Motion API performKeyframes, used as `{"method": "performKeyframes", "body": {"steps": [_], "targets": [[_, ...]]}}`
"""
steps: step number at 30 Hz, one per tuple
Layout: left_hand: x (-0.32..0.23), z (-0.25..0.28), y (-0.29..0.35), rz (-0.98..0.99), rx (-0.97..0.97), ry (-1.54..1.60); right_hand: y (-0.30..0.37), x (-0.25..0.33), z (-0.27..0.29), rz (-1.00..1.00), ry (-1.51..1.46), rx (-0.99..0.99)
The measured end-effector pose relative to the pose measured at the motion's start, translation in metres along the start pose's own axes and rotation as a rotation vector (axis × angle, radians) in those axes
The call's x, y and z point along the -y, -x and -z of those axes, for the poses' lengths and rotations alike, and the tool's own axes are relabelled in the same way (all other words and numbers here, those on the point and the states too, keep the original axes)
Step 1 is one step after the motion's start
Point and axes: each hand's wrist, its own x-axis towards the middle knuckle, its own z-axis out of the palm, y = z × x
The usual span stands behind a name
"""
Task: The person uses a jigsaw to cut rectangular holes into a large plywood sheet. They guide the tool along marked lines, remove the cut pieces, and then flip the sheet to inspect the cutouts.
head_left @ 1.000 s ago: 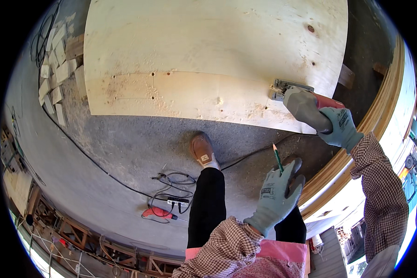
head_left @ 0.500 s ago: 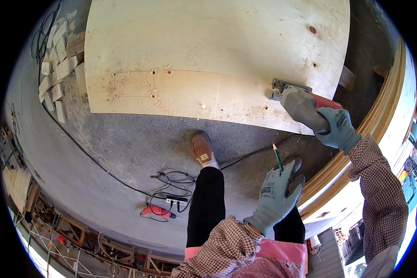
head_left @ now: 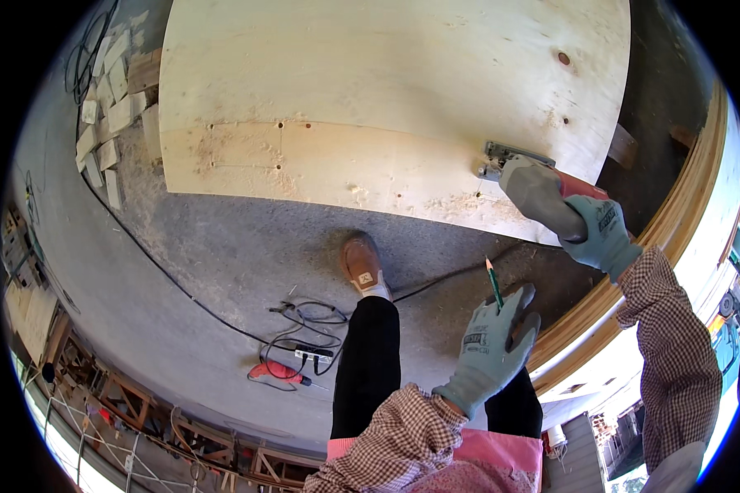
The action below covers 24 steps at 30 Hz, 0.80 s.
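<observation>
My right hand [head_left: 598, 230], in a grey-blue coated glove, is closed around the handle of a red and grey jigsaw [head_left: 543, 191]. The jigsaw's metal base plate rests on a large pale plywood sheet [head_left: 370, 74], near its right front part. Its blade is hidden from me. Lower down, my left hand [head_left: 485, 349] is held in front of my body, thumb apart from the fingers. A green pencil [head_left: 493, 281] is tucked between its fingers, point upward. Pencil lines, dark holes and scattered sawdust mark the plywood's near strip.
Wood offcuts [head_left: 111, 107] lie at the far left. On the concrete floor, a red power drill [head_left: 275, 372] lies beside a power strip [head_left: 313, 354] and tangled cable [head_left: 304, 316]. Stacked boards [head_left: 674, 205] stand at right. My brown shoe [head_left: 362, 261] is near the plywood's front edge.
The view has shifted slightly, so the plywood sits a little farther right. The jigsaw is slightly farther left relative to the sheet. My left hand keeps the pencil, almost still.
</observation>
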Motion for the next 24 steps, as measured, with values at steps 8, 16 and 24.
{"method": "performKeyframes", "body": {"steps": [8,16,24], "targets": [[-0.003,0.001,0.000,0.077,0.060,-0.040,-0.002,0.004,0.000,-0.001,-0.033,-0.009],[0.009,-0.008,0.006,0.031,-0.002,-0.094,-0.001,0.011,-0.001,-0.016,-0.062,-0.051],[0.025,-0.019,0.010,-0.017,-0.071,-0.144,0.000,0.004,0.010,-0.093,-0.189,-0.109]]}}
